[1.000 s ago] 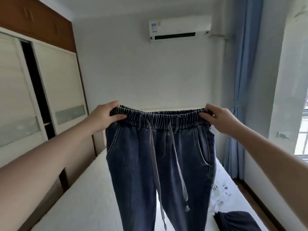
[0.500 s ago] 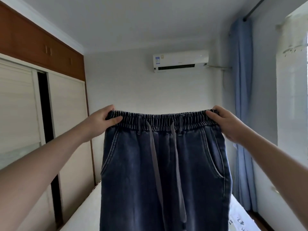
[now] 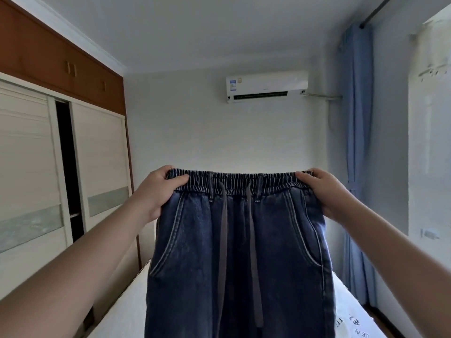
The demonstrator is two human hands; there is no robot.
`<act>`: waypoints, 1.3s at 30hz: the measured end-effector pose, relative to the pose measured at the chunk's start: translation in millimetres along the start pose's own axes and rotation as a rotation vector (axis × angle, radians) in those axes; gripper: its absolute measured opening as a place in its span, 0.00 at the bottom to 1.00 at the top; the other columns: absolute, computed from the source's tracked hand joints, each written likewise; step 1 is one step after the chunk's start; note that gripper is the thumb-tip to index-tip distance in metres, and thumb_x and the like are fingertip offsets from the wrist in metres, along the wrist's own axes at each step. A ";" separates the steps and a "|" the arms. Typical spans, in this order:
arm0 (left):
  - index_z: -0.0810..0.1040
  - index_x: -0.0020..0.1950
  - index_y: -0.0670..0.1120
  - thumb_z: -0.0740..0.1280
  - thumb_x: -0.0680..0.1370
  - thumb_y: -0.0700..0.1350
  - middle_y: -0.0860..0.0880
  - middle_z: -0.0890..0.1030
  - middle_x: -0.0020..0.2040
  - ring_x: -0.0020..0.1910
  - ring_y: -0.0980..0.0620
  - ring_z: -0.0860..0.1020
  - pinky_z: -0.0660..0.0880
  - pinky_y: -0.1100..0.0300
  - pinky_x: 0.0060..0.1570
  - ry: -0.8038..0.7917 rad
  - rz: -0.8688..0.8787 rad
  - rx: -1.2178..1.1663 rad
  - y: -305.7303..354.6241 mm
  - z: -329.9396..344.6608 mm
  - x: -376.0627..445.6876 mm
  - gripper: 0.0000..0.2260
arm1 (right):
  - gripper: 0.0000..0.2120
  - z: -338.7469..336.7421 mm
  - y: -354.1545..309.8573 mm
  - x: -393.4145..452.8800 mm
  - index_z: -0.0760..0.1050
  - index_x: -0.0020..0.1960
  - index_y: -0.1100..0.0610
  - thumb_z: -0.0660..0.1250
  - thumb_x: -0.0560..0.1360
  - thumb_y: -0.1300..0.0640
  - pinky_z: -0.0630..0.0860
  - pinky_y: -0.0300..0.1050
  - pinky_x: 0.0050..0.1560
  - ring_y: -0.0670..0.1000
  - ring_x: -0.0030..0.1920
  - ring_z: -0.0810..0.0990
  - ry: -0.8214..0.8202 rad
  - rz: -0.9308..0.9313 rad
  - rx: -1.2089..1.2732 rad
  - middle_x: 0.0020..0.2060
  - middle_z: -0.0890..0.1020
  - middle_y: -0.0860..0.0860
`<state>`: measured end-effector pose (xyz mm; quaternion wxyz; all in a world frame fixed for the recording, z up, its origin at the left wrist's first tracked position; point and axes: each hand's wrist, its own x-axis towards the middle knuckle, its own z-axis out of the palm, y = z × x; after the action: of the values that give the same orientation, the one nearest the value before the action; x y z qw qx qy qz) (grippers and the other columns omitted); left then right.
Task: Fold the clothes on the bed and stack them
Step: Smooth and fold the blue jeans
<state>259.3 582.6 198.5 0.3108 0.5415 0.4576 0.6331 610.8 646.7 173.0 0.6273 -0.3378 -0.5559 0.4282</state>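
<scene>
dark blue jeans (image 3: 244, 264) (grey drawstring (image 3: 223, 228))

Bare hands gripping the waistband: 2, left hand (image 3: 156, 191) and right hand (image 3: 324, 191)
Dark blue denim trousers with elastic waistband (image 3: 239, 259) hanging: 1
Grey drawstring ends (image 3: 222, 240) dangling: 2
White wall air conditioner (image 3: 266, 86) showing: 1
Blue fabric curtain (image 3: 355, 142) hanging: 1
Cream sliding wardrobe doors (image 3: 100, 167) showing: 2

I lifted the jeans (image 3: 238, 252) up higher in front of me. They hid more of the bed (image 3: 127, 311) than before. My left hand (image 3: 158, 191) and right hand (image 3: 324, 191) kept pinching the waistband. The dark clothes on the near right went out of view.
</scene>
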 end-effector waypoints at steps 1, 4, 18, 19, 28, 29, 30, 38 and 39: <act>0.77 0.60 0.52 0.73 0.76 0.43 0.52 0.82 0.52 0.39 0.55 0.82 0.77 0.63 0.37 0.069 0.029 0.036 -0.6 7.4 -4.3 0.15 | 0.08 3.0 1.8 -1.2 0.75 0.46 0.61 0.70 0.77 0.56 0.81 0.49 0.39 0.53 0.33 0.81 0.022 -0.013 -0.017 0.37 0.81 0.59; 0.68 0.74 0.49 0.75 0.74 0.47 0.47 0.72 0.69 0.58 0.52 0.75 0.73 0.56 0.59 0.197 0.086 0.170 -7.7 24.4 -7.9 0.30 | 0.10 18.4 3.2 -8.6 0.74 0.42 0.59 0.71 0.75 0.54 0.80 0.48 0.37 0.53 0.34 0.81 0.067 -0.086 -0.064 0.37 0.81 0.58; 0.69 0.39 0.39 0.69 0.77 0.46 0.42 0.76 0.34 0.29 0.55 0.67 0.63 0.64 0.28 0.321 0.481 0.388 -18.4 96.3 -51.1 0.14 | 0.12 102.0 5.5 -61.1 0.67 0.41 0.49 0.66 0.77 0.44 0.67 0.29 0.29 0.38 0.29 0.73 0.108 -0.464 -0.523 0.30 0.75 0.46; 0.69 0.39 0.39 0.69 0.77 0.45 0.42 0.75 0.33 0.28 0.57 0.66 0.63 0.64 0.28 0.330 0.493 0.403 -19.2 97.9 -53.8 0.14 | 0.11 104.4 6.2 -64.4 0.67 0.42 0.48 0.66 0.77 0.44 0.68 0.30 0.29 0.38 0.29 0.73 0.086 -0.474 -0.519 0.29 0.75 0.46; 0.64 0.39 0.42 0.66 0.80 0.45 0.48 0.66 0.29 0.27 0.51 0.62 0.59 0.60 0.27 0.346 0.543 0.463 -27.2 96.2 -66.4 0.15 | 0.09 106.2 17.0 -83.8 0.68 0.53 0.47 0.61 0.79 0.43 0.69 0.33 0.29 0.43 0.30 0.75 -0.026 -0.378 -0.508 0.35 0.79 0.49; 0.64 0.39 0.42 0.65 0.80 0.46 0.48 0.66 0.28 0.27 0.52 0.62 0.59 0.60 0.27 0.344 0.548 0.472 -27.6 97.1 -67.7 0.15 | 0.08 106.7 16.4 -85.4 0.69 0.53 0.47 0.61 0.80 0.44 0.69 0.32 0.30 0.41 0.30 0.75 -0.025 -0.377 -0.509 0.34 0.78 0.49; 0.64 0.39 0.43 0.64 0.81 0.48 0.49 0.66 0.28 0.26 0.52 0.62 0.59 0.60 0.28 0.338 0.550 0.476 -28.2 98.1 -68.9 0.15 | 0.07 107.7 15.0 -88.0 0.70 0.53 0.48 0.59 0.81 0.45 0.69 0.32 0.31 0.40 0.31 0.75 -0.030 -0.367 -0.501 0.34 0.78 0.49; 0.68 0.43 0.48 0.54 0.67 0.76 0.51 0.74 0.33 0.30 0.59 0.72 0.67 0.70 0.31 0.067 0.354 0.400 -34.2 94.5 -69.6 0.31 | 0.19 101.3 11.6 -100.2 0.69 0.68 0.49 0.50 0.82 0.62 0.77 0.43 0.60 0.48 0.58 0.80 -0.351 0.051 0.155 0.54 0.83 0.54; 0.67 0.43 0.48 0.59 0.65 0.77 0.52 0.74 0.33 0.30 0.60 0.72 0.67 0.70 0.30 0.061 0.370 0.440 -35.6 92.2 -68.1 0.31 | 0.19 98.9 14.6 -100.9 0.69 0.69 0.50 0.51 0.82 0.62 0.77 0.41 0.59 0.48 0.59 0.80 -0.372 0.062 0.160 0.58 0.81 0.55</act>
<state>360.1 558.2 138.0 0.0511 0.6509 0.4864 0.5807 509.3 555.3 133.9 0.5251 -0.2190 -0.6157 0.5451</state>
